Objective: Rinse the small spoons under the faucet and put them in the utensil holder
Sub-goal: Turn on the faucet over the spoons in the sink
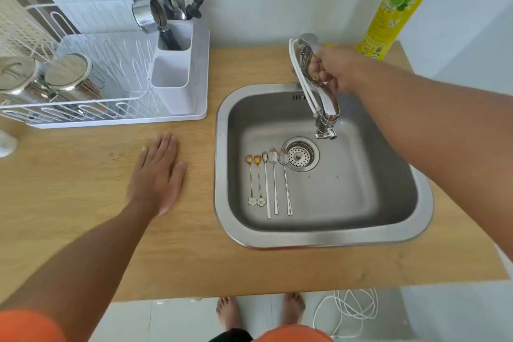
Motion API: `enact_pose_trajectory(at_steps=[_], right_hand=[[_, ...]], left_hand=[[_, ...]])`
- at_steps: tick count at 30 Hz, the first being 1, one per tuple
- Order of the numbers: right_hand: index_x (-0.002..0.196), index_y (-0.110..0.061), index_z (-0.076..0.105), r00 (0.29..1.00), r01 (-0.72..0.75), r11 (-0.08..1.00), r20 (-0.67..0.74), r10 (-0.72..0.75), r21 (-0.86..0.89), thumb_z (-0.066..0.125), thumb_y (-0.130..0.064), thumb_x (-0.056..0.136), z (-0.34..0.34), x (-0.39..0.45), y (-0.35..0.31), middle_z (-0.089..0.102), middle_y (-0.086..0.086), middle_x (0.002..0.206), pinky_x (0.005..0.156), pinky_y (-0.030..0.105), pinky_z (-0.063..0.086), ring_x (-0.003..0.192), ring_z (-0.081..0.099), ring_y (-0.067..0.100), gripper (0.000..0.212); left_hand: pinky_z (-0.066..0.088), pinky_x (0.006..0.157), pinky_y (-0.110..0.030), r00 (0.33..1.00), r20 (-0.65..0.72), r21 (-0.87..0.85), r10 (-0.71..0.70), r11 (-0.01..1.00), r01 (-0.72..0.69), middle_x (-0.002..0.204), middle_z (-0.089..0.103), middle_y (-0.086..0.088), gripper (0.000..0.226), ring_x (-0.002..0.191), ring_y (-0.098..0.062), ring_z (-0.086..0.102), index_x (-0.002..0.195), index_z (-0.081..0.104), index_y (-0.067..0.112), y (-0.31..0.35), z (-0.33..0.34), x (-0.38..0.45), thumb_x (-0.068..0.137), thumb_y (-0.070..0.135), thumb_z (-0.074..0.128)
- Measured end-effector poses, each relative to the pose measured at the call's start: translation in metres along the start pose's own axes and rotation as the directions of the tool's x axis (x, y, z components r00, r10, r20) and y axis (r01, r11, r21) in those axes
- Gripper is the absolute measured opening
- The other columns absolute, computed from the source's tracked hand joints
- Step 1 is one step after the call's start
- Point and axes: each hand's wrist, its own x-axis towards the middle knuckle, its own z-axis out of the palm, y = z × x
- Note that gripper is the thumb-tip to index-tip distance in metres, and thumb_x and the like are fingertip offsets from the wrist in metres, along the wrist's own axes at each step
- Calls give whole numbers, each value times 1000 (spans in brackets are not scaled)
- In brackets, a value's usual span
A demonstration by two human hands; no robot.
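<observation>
Several small spoons lie side by side on the floor of the steel sink (327, 239), left of the drain: two gold spoons (255, 179) with flower ends and three longer silver spoons (274, 183). My right hand (330, 71) grips the chrome faucet (323, 104) near its base at the back of the sink. No water is visible at the spout. My left hand (158, 172) rests flat on the wooden counter, left of the sink. The white utensil holder (173, 69) stands on the dish rack's right side; its far compartment holds cutlery, its near one looks empty.
A white dish rack (91, 86) with upturned steel cups sits at the back left. A yellow-green dish soap bottle (397, 5) stands behind the sink on the right. A strainer covers the drain (299, 154). A white cable lies on the floor below.
</observation>
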Motion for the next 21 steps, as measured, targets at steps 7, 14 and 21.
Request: enact_pose_trajectory(at_steps=[7, 14, 21], right_hand=[[71, -23, 58, 1000, -29, 999, -14, 28, -25, 44, -17, 96, 0, -6, -2, 59, -9, 66, 39, 10, 23, 47, 38, 5, 30], [64, -21, 58, 999, -23, 1000, -32, 22, -21, 43, -12, 93, 1, -2, -2, 56, -6, 68, 36, 10, 22, 47, 38, 7, 34], [61, -18, 57, 998, -33, 998, -53, 30, -59, 42, -9, 90, 1, -2, -3, 47, -2, 59, 36, 10, 24, 43, 35, 8, 34]], left_hand=[[-3, 131, -39, 1000, 22, 30, -9, 999, 9, 175, 1, 6, 69, 161, -10, -7, 167, 7, 23, 0, 1, 0, 106, 53, 14], [-3, 131, -39, 1000, 22, 31, -11, 999, 11, 175, 1, 6, 69, 161, -10, -7, 167, 7, 23, 0, 0, 1, 106, 53, 14], [-3, 131, -39, 1000, 19, 27, -13, 1000, 13, 175, 2, 6, 69, 160, -9, -7, 167, 8, 23, -1, 2, 1, 106, 53, 15]])
